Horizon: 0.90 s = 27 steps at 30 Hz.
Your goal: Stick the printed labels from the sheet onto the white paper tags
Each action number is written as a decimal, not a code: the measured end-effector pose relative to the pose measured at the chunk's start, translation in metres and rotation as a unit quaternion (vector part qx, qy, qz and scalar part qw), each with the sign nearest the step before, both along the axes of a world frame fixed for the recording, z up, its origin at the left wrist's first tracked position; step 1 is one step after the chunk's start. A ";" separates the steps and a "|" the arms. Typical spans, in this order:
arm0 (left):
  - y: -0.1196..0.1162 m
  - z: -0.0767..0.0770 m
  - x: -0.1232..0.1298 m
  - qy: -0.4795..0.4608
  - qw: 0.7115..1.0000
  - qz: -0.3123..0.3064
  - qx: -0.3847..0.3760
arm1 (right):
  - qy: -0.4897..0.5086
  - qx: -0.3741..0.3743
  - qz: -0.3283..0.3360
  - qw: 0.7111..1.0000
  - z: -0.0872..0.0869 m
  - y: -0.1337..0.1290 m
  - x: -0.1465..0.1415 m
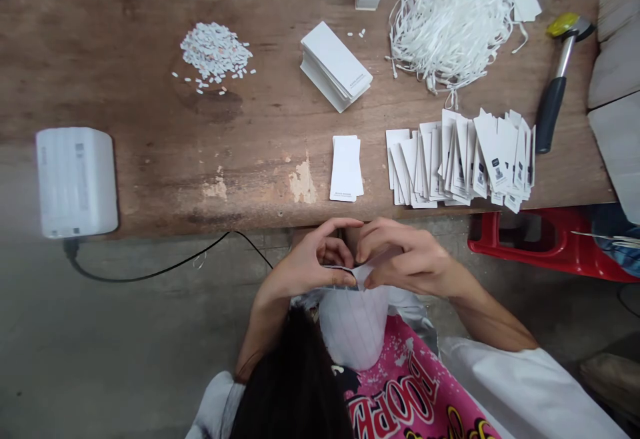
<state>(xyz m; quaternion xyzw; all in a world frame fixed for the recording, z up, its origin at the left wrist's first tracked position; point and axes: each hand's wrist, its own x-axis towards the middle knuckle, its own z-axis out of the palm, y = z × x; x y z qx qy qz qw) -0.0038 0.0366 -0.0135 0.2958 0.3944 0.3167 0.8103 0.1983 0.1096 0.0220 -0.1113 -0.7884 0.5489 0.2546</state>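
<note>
A small white card tag (352,275) is held low over the lap, between the left hand (305,267) and the right hand (405,259). Its edges are pinched narrowly by the fingertips of both hands, and the card appears slightly bowed; its fine detail is partly hidden by the fingers. A light, even pinch with the pads is judged advisable, as thin card is liable to crease.

On the worn, stained wooden table (150,179) are a squared stack of plain white cards (346,169) nearest the hands and a fanned batch of printed tags (460,159) bearing small dark codes. Further off lie a second card stack (335,65), a heap of small white plastic pieces (215,52) and a tangle of thin white cord loops (450,25). A hammer (560,72) with a black rubber grip and yellow-capped head lies to the right.
</note>
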 end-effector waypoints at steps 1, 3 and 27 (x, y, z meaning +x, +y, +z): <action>-0.001 0.002 -0.001 0.031 0.999 0.010 0.017 | -0.006 -0.017 -0.017 1.000 0.004 0.004 0.001; -0.002 0.007 -0.003 0.123 0.991 0.023 0.057 | -0.051 -0.040 -0.075 0.995 0.012 0.015 -0.001; 0.006 0.022 0.019 0.665 0.687 -0.157 0.245 | -0.288 0.107 -0.155 0.939 -0.019 0.068 -0.051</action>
